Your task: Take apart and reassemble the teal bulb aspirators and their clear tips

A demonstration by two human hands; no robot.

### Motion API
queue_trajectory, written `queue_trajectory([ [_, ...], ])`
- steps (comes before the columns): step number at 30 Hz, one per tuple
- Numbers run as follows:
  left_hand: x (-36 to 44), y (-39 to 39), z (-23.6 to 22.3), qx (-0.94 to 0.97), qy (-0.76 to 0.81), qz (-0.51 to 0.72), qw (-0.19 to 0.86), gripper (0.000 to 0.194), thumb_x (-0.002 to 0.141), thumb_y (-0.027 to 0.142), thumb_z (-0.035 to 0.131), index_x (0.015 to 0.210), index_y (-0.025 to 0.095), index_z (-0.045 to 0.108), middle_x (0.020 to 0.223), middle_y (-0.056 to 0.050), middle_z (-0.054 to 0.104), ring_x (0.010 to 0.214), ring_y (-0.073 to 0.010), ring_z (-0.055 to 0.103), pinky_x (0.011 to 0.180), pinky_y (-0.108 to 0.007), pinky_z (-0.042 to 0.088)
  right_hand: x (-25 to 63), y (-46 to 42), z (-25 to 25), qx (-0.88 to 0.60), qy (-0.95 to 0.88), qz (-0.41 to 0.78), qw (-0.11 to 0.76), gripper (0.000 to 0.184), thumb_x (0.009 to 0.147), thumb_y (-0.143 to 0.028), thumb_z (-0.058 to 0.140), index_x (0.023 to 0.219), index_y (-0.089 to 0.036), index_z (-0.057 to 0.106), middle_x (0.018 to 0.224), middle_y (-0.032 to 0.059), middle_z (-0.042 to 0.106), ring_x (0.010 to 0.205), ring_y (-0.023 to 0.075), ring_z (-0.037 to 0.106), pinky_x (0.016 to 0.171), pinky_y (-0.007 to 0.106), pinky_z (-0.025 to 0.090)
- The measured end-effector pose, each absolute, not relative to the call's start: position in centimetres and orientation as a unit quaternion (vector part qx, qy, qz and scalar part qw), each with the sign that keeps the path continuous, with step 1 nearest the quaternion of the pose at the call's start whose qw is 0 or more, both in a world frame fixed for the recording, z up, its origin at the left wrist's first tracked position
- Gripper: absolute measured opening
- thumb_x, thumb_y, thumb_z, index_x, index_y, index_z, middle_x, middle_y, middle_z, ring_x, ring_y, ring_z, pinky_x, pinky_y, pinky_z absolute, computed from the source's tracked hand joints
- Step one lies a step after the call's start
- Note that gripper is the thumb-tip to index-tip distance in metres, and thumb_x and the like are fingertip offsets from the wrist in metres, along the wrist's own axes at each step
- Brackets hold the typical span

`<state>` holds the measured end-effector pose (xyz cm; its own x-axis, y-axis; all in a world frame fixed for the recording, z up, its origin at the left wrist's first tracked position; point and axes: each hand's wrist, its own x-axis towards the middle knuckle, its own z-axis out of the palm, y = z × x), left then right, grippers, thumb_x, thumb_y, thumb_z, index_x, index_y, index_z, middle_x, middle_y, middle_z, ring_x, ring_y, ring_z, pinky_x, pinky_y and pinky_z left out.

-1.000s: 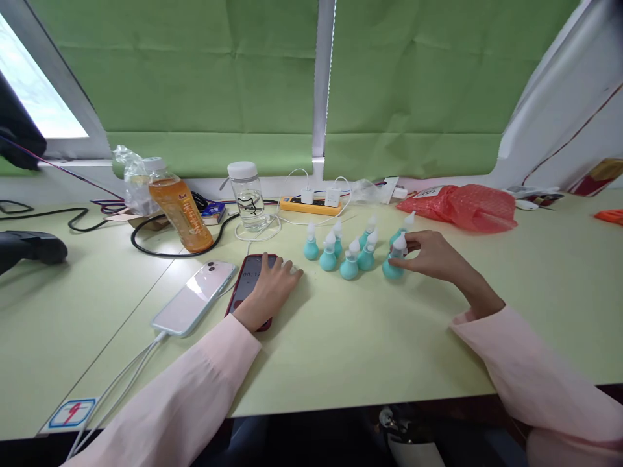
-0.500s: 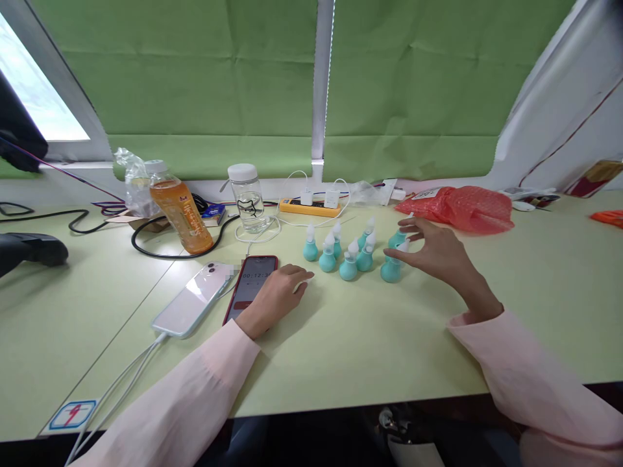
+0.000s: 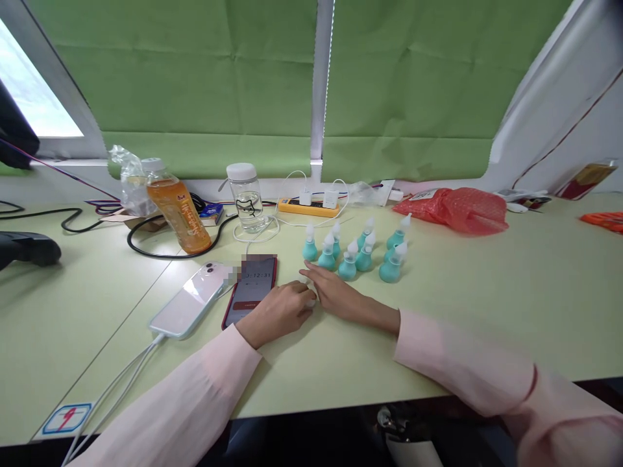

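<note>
My left hand (image 3: 282, 310) rests over the lower right edge of a dark phone, its fingers curled around a small white piece (image 3: 311, 303) that is mostly covered. Reaching in from the right, my right hand (image 3: 335, 292) meets it, fingers stretched toward the left fingertips. Whether it touches the white piece I cannot tell. Just behind the hands stand several teal nasal aspirator bulbs (image 3: 347, 268) with clear white tips. At the right end of the group, one bulb (image 3: 389, 269) stands tilted in front of others.
Left of my hands lie the red-edged phone (image 3: 250, 292) showing a timer and a white phone (image 3: 187, 301) on cables. Behind are a juice bottle (image 3: 180, 214), a water bottle (image 3: 247, 201), a yellow power strip (image 3: 306, 207) and a red bubble-wrap bag (image 3: 467, 211).
My right hand has left the bulbs on the right and swung left to my left hand. The rightmost bulbs now stand uncovered. My left hand has shifted slightly down.
</note>
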<state>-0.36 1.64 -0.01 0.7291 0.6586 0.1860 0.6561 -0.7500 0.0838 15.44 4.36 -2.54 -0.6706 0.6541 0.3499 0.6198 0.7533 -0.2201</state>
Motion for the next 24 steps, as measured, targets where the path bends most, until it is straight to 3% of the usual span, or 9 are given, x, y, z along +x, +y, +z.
queue_trajectory([
  [4,-0.6,1.6,0.8,0.903,0.404,0.121,-0.077,0.021,0.083,0.021,0.037,0.095,0.014,0.053,0.086,-0.009,0.057,0.087,-0.0218,0.048,0.071,-0.031,0.042,15.5,6.0,-3.5,-0.344,-0.92,0.048,0.182,0.032,0.074,0.001,0.032,0.098,-0.011,0.05,0.1,0.0111,0.055,0.101,0.0187,0.047,0.083,0.035,0.04],
  [8,-0.5,1.7,0.5,0.881,0.442,0.093,-0.14,0.024,0.083,0.016,0.036,0.103,0.015,0.05,0.089,-0.011,0.057,0.093,-0.0265,0.044,0.071,-0.036,0.04,16.2,5.5,-3.6,-0.364,-0.908,0.037,0.203,0.026,0.077,-0.001,0.033,0.088,-0.012,0.054,0.087,0.0088,0.058,0.088,0.0172,0.051,0.076,0.032,0.042],
  [13,-0.6,1.9,0.0,0.895,0.437,0.04,-0.081,0.03,0.077,0.002,0.037,0.099,0.015,0.053,0.081,-0.009,0.059,0.085,-0.0222,0.05,0.068,-0.031,0.041,17.4,4.5,-3.4,-0.364,-0.906,0.025,0.214,0.025,0.079,-0.003,0.035,0.081,-0.013,0.058,0.08,0.0081,0.058,0.08,0.0168,0.052,0.07,0.03,0.042],
  [16,-0.4,1.8,0.1,0.88,0.463,0.097,-0.039,0.029,0.079,0.008,0.038,0.102,0.014,0.053,0.085,-0.01,0.059,0.081,-0.0219,0.053,0.063,-0.03,0.043,18.1,4.2,-3.3,-0.374,-0.902,0.03,0.215,0.023,0.08,-0.005,0.037,0.081,-0.012,0.059,0.081,0.0077,0.057,0.077,0.016,0.053,0.067,0.028,0.042],
  [20,-0.1,1.2,1.0,0.833,0.469,0.269,0.121,0.031,0.082,0.023,0.04,0.11,0.017,0.049,0.091,-0.007,0.059,0.071,-0.0163,0.056,0.065,-0.029,0.045,18.4,4.0,-3.1,-0.401,-0.894,0.024,0.196,0.022,0.08,-0.008,0.038,0.089,-0.013,0.058,0.082,0.0072,0.056,0.078,0.0163,0.054,0.065,0.027,0.041],
  [24,0.2,0.3,1.7,0.699,0.409,0.315,0.495,0.034,0.08,0.031,0.043,0.11,0.016,0.051,0.08,-0.004,0.058,0.049,-0.0076,0.05,0.048,-0.023,0.045,18.1,3.3,-2.7,-0.448,-0.884,-0.031,0.13,0.02,0.08,-0.011,0.038,0.087,-0.012,0.057,0.081,0.0084,0.055,0.072,0.0165,0.053,0.056,0.025,0.038],
])
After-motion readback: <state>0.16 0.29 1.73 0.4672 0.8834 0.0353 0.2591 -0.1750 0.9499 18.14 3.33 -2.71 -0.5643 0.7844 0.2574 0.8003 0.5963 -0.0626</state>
